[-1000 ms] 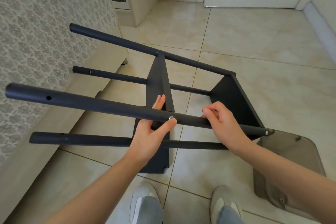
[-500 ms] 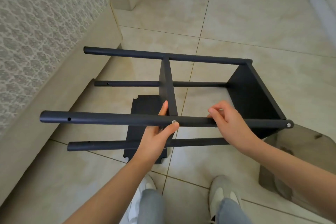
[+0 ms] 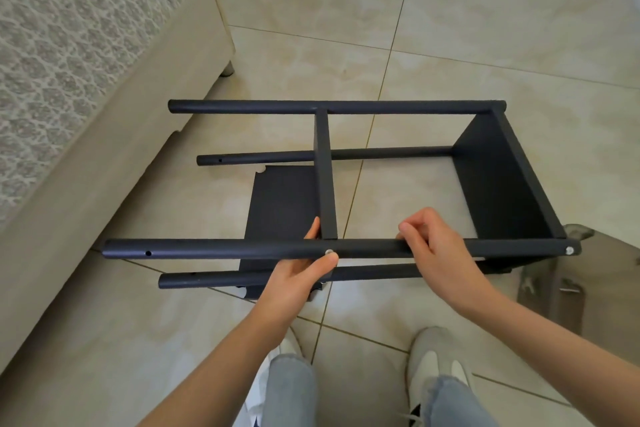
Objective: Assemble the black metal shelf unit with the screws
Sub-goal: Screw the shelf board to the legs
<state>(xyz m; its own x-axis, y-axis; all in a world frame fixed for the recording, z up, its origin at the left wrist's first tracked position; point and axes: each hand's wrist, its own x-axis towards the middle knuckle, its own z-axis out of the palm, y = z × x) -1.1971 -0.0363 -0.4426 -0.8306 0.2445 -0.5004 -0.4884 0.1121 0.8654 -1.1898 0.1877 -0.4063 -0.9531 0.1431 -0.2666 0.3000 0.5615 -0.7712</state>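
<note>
Shelf unit [image 3: 498, 184] | left grip [image 3: 298, 274] — curled round near post [image 3: 207, 249] | right grip [image 3: 436, 253] — same post

1. Bright, even light fills the frame; shadows are faint and soft-edged.
2. The glossy floor [image 3: 450, 45] carries a pale sheen in the upper right.
3. The black shelf unit [image 3: 498, 184] shows little surface detail.
4. Wide-angle distortion bends lines near the edges; the lower corners look slightly soft.

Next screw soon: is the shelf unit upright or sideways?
Sideways: shelf unit has its poles horizontal; left hand and right hand grip the nearest pole.
</note>
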